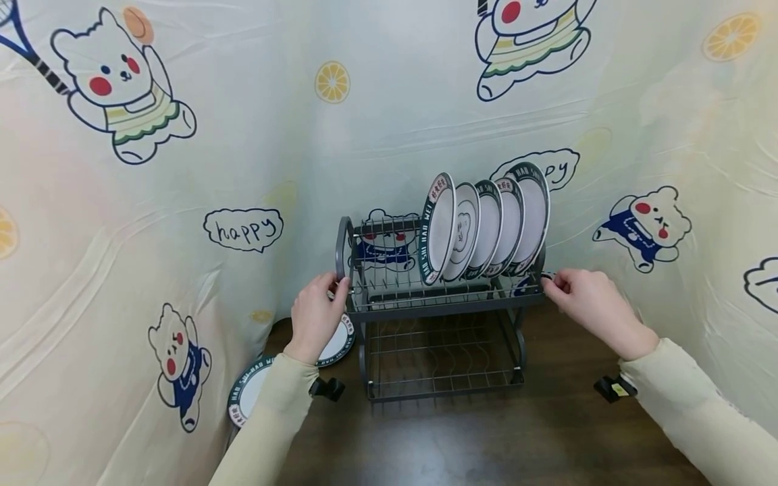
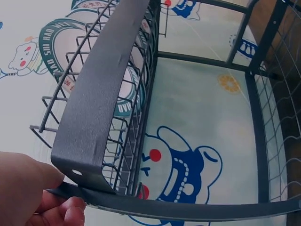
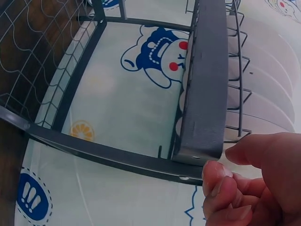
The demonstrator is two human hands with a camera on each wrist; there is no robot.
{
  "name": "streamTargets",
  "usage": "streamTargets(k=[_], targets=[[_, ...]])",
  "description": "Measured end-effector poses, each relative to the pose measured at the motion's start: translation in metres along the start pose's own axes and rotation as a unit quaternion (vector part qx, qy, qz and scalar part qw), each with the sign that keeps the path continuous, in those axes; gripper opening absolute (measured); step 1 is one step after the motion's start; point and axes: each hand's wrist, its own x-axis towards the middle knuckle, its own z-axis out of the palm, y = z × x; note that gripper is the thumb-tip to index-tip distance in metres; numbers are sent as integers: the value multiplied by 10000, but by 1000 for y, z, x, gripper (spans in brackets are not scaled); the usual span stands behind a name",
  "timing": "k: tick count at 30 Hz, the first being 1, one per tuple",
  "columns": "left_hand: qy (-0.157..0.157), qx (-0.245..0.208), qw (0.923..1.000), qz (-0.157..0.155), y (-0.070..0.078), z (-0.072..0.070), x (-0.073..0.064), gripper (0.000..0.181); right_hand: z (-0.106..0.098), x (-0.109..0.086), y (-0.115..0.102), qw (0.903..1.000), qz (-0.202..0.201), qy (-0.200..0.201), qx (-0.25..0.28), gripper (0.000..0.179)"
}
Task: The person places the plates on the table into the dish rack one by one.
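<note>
A dark grey two-tier dish rack (image 1: 444, 308) stands on the table, with several round plates (image 1: 439, 226) upright side by side in the right part of its upper tier. My left hand (image 1: 316, 316) grips the rack's left end, thumb and curled fingers around the side frame (image 2: 155, 205) just below the upper shelf. At the opposite end, my right hand (image 1: 598, 307) pinches the right side of the frame (image 3: 108, 157), fingertips at the corner of the upper shelf. The plates have green patterned rims with lettering.
Two more plates lie to the left of the rack, one plate (image 1: 340, 345) by its left side and another plate (image 1: 246, 391) nearer me, partly hidden by my left sleeve. A printed cloth (image 1: 389, 121) hangs behind and around the brown table (image 1: 437, 439).
</note>
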Motion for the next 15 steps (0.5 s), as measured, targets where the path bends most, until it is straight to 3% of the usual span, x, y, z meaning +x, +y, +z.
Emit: streamTargets(k=[8,15], targets=[[-27,-82,9999,-123,-17,-5,-6,36,5,2,3,9999,-71,-73,101,36],[97,158,9987,-483,-57,-16,-18,33,6,4,4,9997,-30,-171,171,34]])
